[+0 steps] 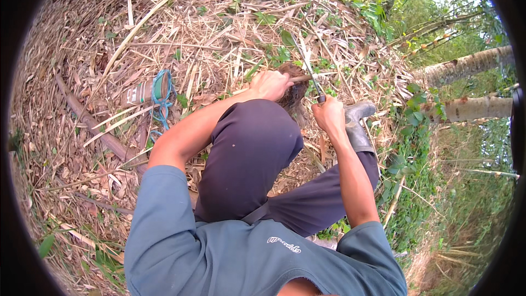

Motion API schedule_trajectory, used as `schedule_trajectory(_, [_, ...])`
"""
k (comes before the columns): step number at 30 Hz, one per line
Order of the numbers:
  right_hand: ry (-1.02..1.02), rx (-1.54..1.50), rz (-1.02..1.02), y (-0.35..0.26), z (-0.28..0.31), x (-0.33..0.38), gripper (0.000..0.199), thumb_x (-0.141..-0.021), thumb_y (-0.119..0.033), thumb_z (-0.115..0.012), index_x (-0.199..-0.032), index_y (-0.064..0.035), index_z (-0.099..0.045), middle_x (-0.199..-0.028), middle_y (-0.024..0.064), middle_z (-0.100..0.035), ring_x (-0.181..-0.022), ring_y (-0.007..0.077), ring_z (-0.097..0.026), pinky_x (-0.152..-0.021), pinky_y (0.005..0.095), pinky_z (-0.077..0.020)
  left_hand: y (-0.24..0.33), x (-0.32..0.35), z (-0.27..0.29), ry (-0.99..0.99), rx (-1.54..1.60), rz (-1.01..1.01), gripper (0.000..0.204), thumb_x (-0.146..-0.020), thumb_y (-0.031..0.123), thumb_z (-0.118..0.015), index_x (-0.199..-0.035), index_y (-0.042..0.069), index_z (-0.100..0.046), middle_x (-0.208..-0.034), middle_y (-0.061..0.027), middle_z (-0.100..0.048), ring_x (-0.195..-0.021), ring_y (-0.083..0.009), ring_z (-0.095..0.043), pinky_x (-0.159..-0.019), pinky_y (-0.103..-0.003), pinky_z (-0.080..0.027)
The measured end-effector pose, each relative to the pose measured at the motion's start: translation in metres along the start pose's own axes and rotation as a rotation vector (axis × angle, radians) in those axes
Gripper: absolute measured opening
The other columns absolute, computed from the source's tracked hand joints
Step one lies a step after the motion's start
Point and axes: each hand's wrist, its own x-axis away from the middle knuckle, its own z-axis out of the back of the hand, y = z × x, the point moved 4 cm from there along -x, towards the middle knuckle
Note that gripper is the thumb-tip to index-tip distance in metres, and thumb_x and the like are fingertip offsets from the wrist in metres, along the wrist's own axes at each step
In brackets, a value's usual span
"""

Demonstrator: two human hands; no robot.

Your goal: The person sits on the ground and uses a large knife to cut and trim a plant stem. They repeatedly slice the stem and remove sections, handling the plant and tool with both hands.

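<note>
My left hand is closed around a short pale stick, whose far end points to the right. Just beyond my knee, a brown wooden stump stands under the stick. My right hand grips the dark handle of a long-bladed knife. Its narrow blade slants up and to the left, crossing close to the stick's end; whether the edge touches the wood I cannot tell.
Left of my arm lies a printed cylindrical container wrapped with blue cord. A thick branch and dry leaves cover the slope. My rubber boot rests beside my right forearm. Pale trunks stand at the right.
</note>
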Motion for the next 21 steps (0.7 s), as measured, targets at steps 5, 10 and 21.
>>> schedule_trajectory(5, [-0.061,-0.013,-0.03,-0.013,0.007,0.01,0.03,-0.081,-0.024,-0.074,-0.101,-0.0018,-0.071,-0.096,0.0274,-0.072,-0.098,0.0428,-0.069,-0.089,0.0487,-0.0541,-0.006,0.013,-0.012,0.023,-0.148,-0.019,0.043,-0.106,0.044,-0.045,-0.1,0.005,-0.059,-0.064,-0.0143,-0.066,-0.061,-0.036,-0.069,-0.056,-0.051,-0.054])
schedule_trajectory(10, [0.06,-0.006,0.032,-0.008,0.002,0.013,0.032,-0.082,-0.024,-0.074,-0.104,-0.0022,-0.067,-0.09,0.0268,-0.071,-0.093,0.0434,-0.07,-0.085,0.0511,-0.0545,0.0,0.013,-0.004,0.083,-0.142,0.034,0.041,-0.106,0.044,-0.043,-0.102,0.006,-0.058,-0.063,-0.0125,-0.067,-0.059,-0.0324,-0.07,-0.053,-0.047,-0.054])
schedule_trajectory(21, [-0.06,-0.048,0.059,-0.015,-0.002,0.014,0.033,-0.082,-0.02,-0.076,-0.105,-0.0003,-0.065,-0.09,0.0264,-0.072,-0.093,0.0438,-0.07,-0.085,0.0497,-0.0555,-0.016,0.023,-0.027,0.128,-0.343,-0.056,0.04,-0.105,0.045,-0.046,-0.102,0.008,-0.06,-0.068,-0.0091,-0.07,-0.057,-0.025,-0.07,-0.045,-0.039,-0.052])
